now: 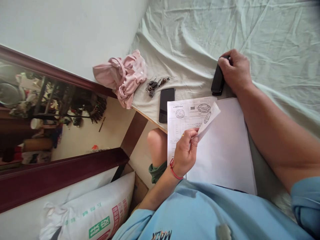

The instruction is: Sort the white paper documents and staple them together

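My left hand (pixel 186 151), with a red string bracelet at the wrist, pinches the edge of a printed sheet (pixel 178 125) with stamp marks. The sheet's right side is lifted and curled over. Beneath it lies a blank white stack of paper (pixel 225 146), close against my blue shirt. Beyond the stack's far edge, my right hand (pixel 236 71) is wrapped round a black stapler (pixel 218 80) resting on the cloth. My palm hides part of the stapler.
A black phone (pixel 166 105) lies left of the papers. Beyond it are a bunch of keys (pixel 153 86) and a crumpled pink cloth (pixel 125 75). A wrinkled pale green sheet (pixel 195 43) covers the surface. A doorway with a dark red frame (pixel 62 170) and a white sack (pixel 95 210) stand left.
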`<control>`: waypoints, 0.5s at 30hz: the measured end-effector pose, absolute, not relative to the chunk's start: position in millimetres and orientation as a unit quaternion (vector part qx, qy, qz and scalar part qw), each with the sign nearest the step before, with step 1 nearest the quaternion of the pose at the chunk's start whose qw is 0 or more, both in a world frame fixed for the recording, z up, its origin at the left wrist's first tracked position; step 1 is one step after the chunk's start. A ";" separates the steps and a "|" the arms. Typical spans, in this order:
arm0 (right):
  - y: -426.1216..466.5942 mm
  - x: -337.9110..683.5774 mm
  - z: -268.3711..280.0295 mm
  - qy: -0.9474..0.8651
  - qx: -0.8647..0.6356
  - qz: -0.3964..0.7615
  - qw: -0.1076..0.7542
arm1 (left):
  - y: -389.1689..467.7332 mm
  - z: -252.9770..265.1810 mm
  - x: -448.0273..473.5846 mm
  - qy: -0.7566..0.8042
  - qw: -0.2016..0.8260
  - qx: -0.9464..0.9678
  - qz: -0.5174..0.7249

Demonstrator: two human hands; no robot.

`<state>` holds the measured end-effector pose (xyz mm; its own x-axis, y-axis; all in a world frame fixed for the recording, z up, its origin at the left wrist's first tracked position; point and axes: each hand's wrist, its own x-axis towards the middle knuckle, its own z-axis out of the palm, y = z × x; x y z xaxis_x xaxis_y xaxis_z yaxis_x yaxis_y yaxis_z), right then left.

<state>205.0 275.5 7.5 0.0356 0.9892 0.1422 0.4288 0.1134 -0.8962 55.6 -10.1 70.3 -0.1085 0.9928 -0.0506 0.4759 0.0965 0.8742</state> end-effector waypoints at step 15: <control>274.1 203.9 13.9 -0.631 -0.602 0.309 0.380 | -26.3 71.4 55.2 0.677 0.384 0.580 0.242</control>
<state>203.9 274.1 13.9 0.0133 0.9941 0.1078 0.5233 0.0849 -0.8479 55.2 -26.3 71.4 -0.0326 0.9703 -0.2396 0.5987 0.2109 0.7727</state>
